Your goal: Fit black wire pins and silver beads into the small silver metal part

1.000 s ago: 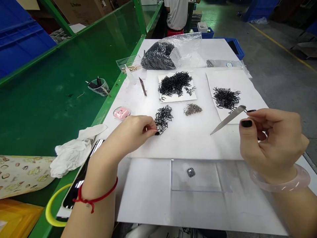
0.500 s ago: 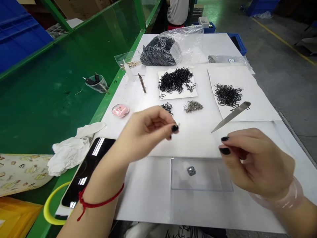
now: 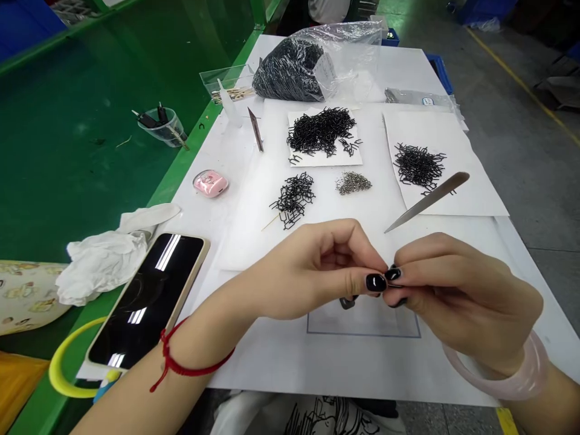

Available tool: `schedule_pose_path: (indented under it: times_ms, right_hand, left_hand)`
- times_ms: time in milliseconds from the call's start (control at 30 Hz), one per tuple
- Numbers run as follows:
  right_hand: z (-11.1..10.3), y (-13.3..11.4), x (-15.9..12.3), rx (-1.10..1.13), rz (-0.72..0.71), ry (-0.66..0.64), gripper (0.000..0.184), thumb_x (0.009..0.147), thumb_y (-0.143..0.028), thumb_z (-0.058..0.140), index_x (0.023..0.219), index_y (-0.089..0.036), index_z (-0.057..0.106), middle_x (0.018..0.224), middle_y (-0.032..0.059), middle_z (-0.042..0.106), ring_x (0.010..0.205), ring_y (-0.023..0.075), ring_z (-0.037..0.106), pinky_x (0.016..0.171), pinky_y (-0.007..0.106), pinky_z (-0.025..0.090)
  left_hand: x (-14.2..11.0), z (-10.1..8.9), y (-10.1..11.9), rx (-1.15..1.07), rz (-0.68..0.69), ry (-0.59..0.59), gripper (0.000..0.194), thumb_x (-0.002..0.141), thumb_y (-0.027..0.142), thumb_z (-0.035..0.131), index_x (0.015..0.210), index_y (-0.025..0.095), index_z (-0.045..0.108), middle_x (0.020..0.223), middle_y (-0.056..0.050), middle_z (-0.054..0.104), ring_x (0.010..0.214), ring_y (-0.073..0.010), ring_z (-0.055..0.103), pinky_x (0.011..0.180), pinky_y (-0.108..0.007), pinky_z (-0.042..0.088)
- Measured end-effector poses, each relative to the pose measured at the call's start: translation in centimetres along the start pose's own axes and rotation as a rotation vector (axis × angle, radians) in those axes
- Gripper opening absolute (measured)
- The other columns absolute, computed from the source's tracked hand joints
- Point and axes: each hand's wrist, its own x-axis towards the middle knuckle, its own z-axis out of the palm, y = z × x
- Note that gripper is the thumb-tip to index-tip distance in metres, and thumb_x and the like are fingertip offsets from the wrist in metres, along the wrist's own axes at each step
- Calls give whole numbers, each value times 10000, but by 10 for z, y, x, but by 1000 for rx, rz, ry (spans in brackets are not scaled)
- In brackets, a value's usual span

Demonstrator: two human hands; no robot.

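My left hand [image 3: 317, 272] and my right hand [image 3: 457, 296] meet fingertip to fingertip above a clear plastic plate [image 3: 376, 323] near the table's front edge. Both pinch closed on something tiny that I cannot make out. A small grey metal piece [image 3: 348, 302] lies on the plate, half hidden under my left fingers. Behind my hands lie a loose pile of black wire clips [image 3: 293, 198], a little heap of small metal parts [image 3: 353, 182] and metal tweezers [image 3: 428, 200].
Two more piles of black clips [image 3: 322, 130] [image 3: 419, 164] rest on white sheets, with a plastic bag of clips [image 3: 312, 63] at the back. A phone [image 3: 147, 299], a white cloth [image 3: 109, 254], a pink case [image 3: 209, 182] and a plastic cup [image 3: 161, 125] lie to the left.
My left hand left the clip pile and swung right and nearer. My right hand moved down and left from the tweezers' end. Now the fingertips touch above the plate.
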Motion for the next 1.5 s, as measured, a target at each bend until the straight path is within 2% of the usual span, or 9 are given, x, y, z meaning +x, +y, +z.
schedule_pose_path:
  times_ms: [233,433,600,733,933,1000,1200,1333,1500]
  right_hand:
    - [0,-3,-1,57,-94,1,436,724,77,718,1125,-86,666,837,50,702,802,147,666,600,257,597]
    - [-2,-2,-2,141,-122,-41,542,688,165,669,1181,-59,663,945,103,673,791,177,674,549,302,633]
    - [-6,-1,-3,121,-144,-71,403,726,128,663,1094,-34,693,973,125,644,787,163,674,527,267,614]
    - [-8,-2,-2,-56,-199,-123,206,774,61,669,929,-71,704,917,87,635,811,131,642,584,231,589]
    - [2,-6,-3,-176,-107,-92,242,790,77,578,918,-117,644,844,71,627,772,154,606,585,298,496]
    - [5,-5,-3,-209,-84,-113,282,799,83,545,944,-141,635,805,50,615,727,153,594,577,308,479]
    - [7,0,-2,-279,-72,-86,288,787,70,566,934,-161,658,775,47,625,692,168,585,559,328,439]
    - [10,3,-3,-266,-41,-53,260,798,44,592,935,-160,676,792,50,641,682,160,580,531,316,425]
    - [10,4,-4,-255,-107,-44,264,776,36,627,959,-141,694,807,57,654,699,156,586,544,307,456]
  left_hand:
    - [-1,4,-6,-73,32,-81,87,902,78,560,900,155,519,721,13,599,637,-57,545,572,-151,438]
    - [-1,5,-7,-91,39,-154,114,913,43,514,940,154,518,743,0,573,685,-69,556,603,-160,435]
    - [-3,7,-8,-104,50,-216,174,903,19,510,986,171,494,732,18,548,686,-76,558,652,-197,455]
    - [-5,0,-1,-6,67,-235,170,904,39,506,1001,177,485,718,21,560,680,-84,567,613,-186,466]
    - [-7,-27,17,765,14,-181,214,807,173,706,998,144,614,825,6,637,739,-106,574,659,-223,483]
    - [-5,-33,16,881,-36,-174,226,761,212,759,959,159,664,785,29,608,730,-106,544,631,-214,456]
    - [2,-35,3,882,38,-149,270,708,225,810,961,187,723,760,41,606,722,-109,541,627,-212,424]
    - [5,-32,0,815,153,-55,121,761,127,737,879,157,736,735,45,674,660,-83,556,610,-190,437]
    - [5,-30,1,768,212,-39,87,794,109,702,824,175,750,737,59,742,630,-73,592,605,-173,468]
